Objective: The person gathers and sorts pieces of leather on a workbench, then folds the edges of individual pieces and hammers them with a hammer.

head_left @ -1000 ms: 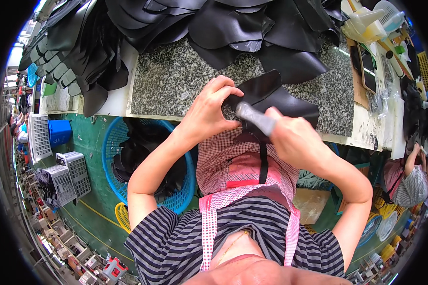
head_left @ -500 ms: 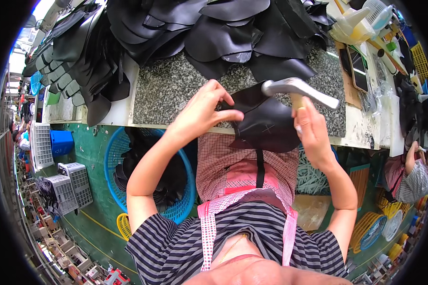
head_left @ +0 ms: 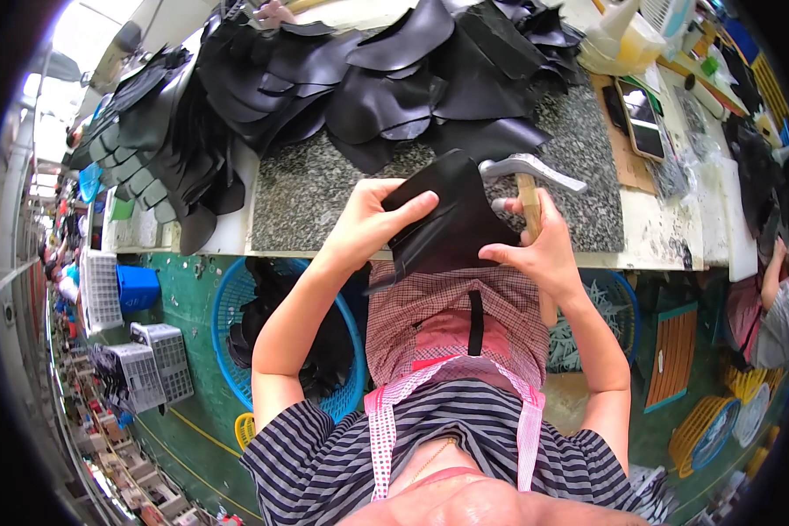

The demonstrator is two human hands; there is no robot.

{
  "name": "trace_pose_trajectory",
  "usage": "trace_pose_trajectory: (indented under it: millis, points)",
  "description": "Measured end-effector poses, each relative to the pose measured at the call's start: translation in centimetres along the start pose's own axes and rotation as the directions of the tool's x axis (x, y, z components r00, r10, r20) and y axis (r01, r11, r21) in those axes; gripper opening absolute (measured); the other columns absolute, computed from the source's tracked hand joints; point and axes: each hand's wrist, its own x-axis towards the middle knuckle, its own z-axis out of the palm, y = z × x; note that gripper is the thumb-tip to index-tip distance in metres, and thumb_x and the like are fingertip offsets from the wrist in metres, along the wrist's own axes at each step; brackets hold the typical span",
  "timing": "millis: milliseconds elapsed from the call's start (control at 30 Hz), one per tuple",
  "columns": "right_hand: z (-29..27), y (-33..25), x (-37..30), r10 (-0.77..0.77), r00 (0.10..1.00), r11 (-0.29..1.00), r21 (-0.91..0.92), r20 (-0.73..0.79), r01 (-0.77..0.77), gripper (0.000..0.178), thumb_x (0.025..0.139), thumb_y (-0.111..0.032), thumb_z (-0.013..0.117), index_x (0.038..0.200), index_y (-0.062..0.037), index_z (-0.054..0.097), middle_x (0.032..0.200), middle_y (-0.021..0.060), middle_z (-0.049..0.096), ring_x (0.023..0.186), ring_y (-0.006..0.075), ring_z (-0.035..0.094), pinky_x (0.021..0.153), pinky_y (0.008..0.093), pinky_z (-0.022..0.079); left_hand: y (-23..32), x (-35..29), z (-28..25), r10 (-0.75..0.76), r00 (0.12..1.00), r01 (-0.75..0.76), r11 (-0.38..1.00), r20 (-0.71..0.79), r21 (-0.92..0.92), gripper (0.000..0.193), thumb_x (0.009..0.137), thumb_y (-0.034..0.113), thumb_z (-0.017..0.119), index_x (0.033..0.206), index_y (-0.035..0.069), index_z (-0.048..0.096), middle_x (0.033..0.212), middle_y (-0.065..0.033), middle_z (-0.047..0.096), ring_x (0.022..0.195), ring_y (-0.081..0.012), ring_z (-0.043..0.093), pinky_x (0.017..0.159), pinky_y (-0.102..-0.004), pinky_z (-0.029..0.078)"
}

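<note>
A black leather piece (head_left: 451,215) is raised and tilted in front of me, partly over the edge of the stone slab. My left hand (head_left: 373,221) pinches its left side, thumb on top and fingers hidden behind. In my right hand (head_left: 543,250) a hammer (head_left: 528,195) is held by its wooden handle, with the metal head pointing away from me. The right thumb reaches to the leather's right edge; whether it also grips the leather I cannot tell. Beyond my hands, a heap of black leather pieces (head_left: 381,101) covers the far part of the slab.
The speckled stone slab (head_left: 579,167) lies on a white worktable. A phone (head_left: 642,123) and a plastic bottle (head_left: 618,39) are at the right. Below the table edge stand a blue basket (head_left: 223,302) with black pieces and several crates (head_left: 162,359). Another person's arm (head_left: 773,272) shows far right.
The leather piece has been lifted and turned, its marked face no longer showing. My left thumb now presses on it. The hammer handle has shifted in my right hand, whose thumb now meets the leather.
</note>
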Motion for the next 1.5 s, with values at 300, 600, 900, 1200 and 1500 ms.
trace_pose_trajectory:
  millis: [300,600,900,1200,1500]
  points:
    - [4.8,-0.6,1.7,-0.123,0.978,0.966,0.244,0.170,0.079,0.045,0.080,-0.014,0.090,0.097,-0.0080,0.049,0.083,-0.0038,0.045,0.066,0.0041,0.044,0.057,0.0227,0.038,-0.6,-8.0,-2.9,-0.389,0.916,0.238,0.727,-0.100,-0.644,0.033,0.101,0.030,0.070,0.114,0.000,0.070,0.098,-0.0102,0.077,0.077,-0.0147,0.076,0.069,-0.0296,0.065]
    - [9.7,-2.2,1.1,-0.188,0.933,0.982,0.061,0.306,0.178,0.044,0.081,-0.018,0.088,0.099,-0.0033,0.051,0.072,0.0041,0.052,0.059,0.0106,0.047,0.056,0.0295,0.041,-2.9,-15.2,-3.4,-0.563,0.816,0.075,0.322,-0.127,-0.944,0.022,0.105,0.016,0.060,0.110,-0.005,0.066,0.084,-0.0080,0.073,0.045,-0.0048,0.059,0.036,-0.0113,0.046]
    - [11.7,-3.4,0.5,-0.100,0.905,0.990,-0.046,0.414,0.130,0.045,0.080,-0.021,0.088,0.100,-0.0039,0.052,0.070,0.0033,0.048,0.060,0.0127,0.044,0.057,0.0311,0.039,-4.8,-19.7,-3.0,-0.542,0.818,-0.109,0.182,-0.192,-0.977,0.028,0.107,0.000,0.043,0.128,-0.013,0.055,0.086,-0.0043,0.069,0.048,0.0021,0.053,0.049,-0.0121,0.054]
    - [12.9,-2.2,-0.3,-0.213,0.877,0.970,-0.012,0.431,0.241,0.044,0.080,-0.018,0.089,0.101,-0.0031,0.053,0.070,0.0051,0.053,0.060,0.0129,0.047,0.056,0.0313,0.041,-9.0,-22.9,-3.1,-0.640,0.730,-0.228,0.103,-0.240,-0.968,0.026,0.107,0.018,0.058,0.115,-0.006,0.063,0.095,-0.0119,0.073,0.060,-0.0116,0.068,0.043,-0.0154,0.052]
    - [7.3,-0.2,-1.5,-0.195,0.881,0.975,-0.013,0.430,0.222,0.036,0.082,-0.014,0.086,0.098,-0.0015,0.056,0.077,0.0006,0.053,0.067,0.0109,0.047,0.059,0.0284,0.041,-27.5,-35.1,-19.3,0.296,0.202,0.852,0.417,-0.934,0.316,0.064,0.097,0.040,0.071,0.145,0.001,0.052,0.128,-0.0246,0.064,0.113,-0.0420,0.063,0.101,-0.0514,0.047]
